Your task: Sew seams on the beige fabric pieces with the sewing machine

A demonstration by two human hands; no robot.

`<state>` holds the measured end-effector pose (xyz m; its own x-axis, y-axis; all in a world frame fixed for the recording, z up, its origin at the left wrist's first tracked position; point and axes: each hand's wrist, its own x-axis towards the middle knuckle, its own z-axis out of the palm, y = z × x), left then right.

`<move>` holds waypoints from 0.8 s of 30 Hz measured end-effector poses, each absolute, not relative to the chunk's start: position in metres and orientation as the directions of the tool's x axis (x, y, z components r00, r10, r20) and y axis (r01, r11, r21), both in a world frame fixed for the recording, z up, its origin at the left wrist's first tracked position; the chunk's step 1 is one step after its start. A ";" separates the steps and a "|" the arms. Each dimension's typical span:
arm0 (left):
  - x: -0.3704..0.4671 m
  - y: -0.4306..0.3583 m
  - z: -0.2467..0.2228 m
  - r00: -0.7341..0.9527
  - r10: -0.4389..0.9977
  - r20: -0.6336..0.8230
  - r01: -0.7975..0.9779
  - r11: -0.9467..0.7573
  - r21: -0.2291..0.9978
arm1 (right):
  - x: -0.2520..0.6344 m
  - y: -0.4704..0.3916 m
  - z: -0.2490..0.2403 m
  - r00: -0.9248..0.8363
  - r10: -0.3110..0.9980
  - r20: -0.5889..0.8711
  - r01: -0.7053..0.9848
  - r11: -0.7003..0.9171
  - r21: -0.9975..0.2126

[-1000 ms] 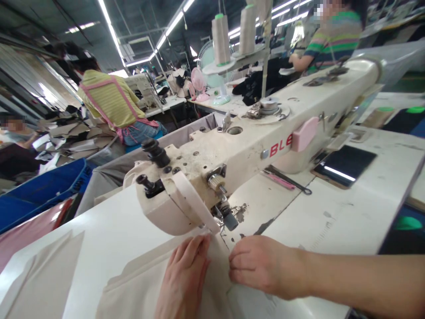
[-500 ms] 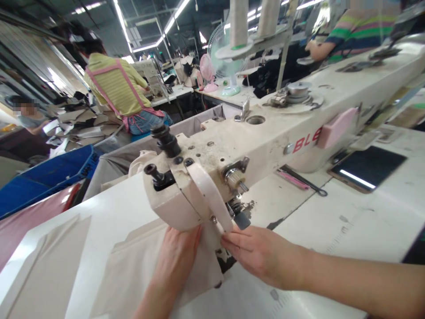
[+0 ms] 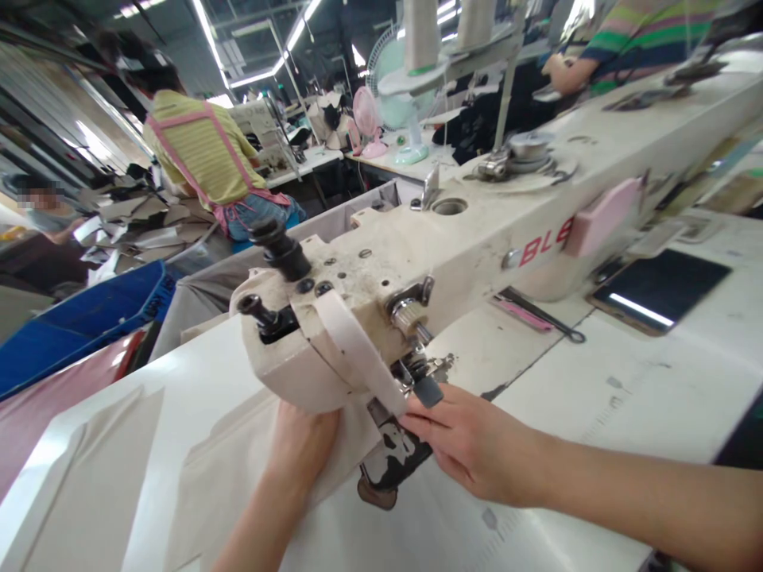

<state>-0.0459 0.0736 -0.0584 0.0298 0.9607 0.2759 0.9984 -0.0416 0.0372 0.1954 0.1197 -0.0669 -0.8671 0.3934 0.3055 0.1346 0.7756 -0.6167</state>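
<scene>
Left hand (image 3: 305, 443) on the cloth (image 3: 223, 465), which lies on the table (image 3: 196, 369) and reaches under the machine (image 3: 387, 246), right hand (image 3: 474, 446) in close by its head, fingertips obscured so I can't tell either grip, phone (image 3: 668, 290) beyond, pink fan (image 3: 366, 115) farther back.

Left hand (image 3: 308, 438) forward (partly hidden), right hand (image 3: 470, 445) angled leftward

The white worktable (image 3: 649, 397) supports the sewing machine (image 3: 465, 246) at centre, a phone (image 3: 671, 286) and slim pink-and-black tools (image 3: 528, 316) at right, beige fabric pieces (image 3: 211, 477) at lower left.
</scene>
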 end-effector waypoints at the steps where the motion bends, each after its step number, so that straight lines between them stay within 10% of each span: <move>1: -0.038 0.067 -0.057 0.027 0.959 0.282 0.999 -0.037 0.030 | 0.198 0.118 -0.064 -0.830 0.485 0.273 0.128 0.644 -0.755; 4: -0.009 0.044 -0.055 -0.018 0.960 0.279 0.991 0.054 -0.123 | 0.202 0.103 -0.050 -0.738 0.668 -0.091 -0.017 -0.154 -0.988; 7: 0.015 0.023 -0.062 -0.086 0.947 0.308 0.906 0.203 -0.370 | 0.200 0.080 -0.037 -0.852 0.367 -0.372 -0.043 -0.759 -0.650; 10: 0.025 0.011 -0.073 -0.011 0.913 0.407 0.968 0.112 -0.226 | 0.190 0.070 -0.031 -0.847 0.360 -0.391 -0.036 -0.773 -0.634; 16: 0.038 0.016 -0.083 -0.294 0.935 0.197 0.756 0.102 0.647 | 0.182 0.093 -0.026 -0.766 0.552 -0.329 -0.110 -0.617 -0.779; 24: 0.044 0.023 -0.075 -0.377 0.925 -0.045 0.445 0.223 0.867 | 0.176 0.100 -0.038 -0.761 0.578 -0.294 -0.043 -0.498 -0.866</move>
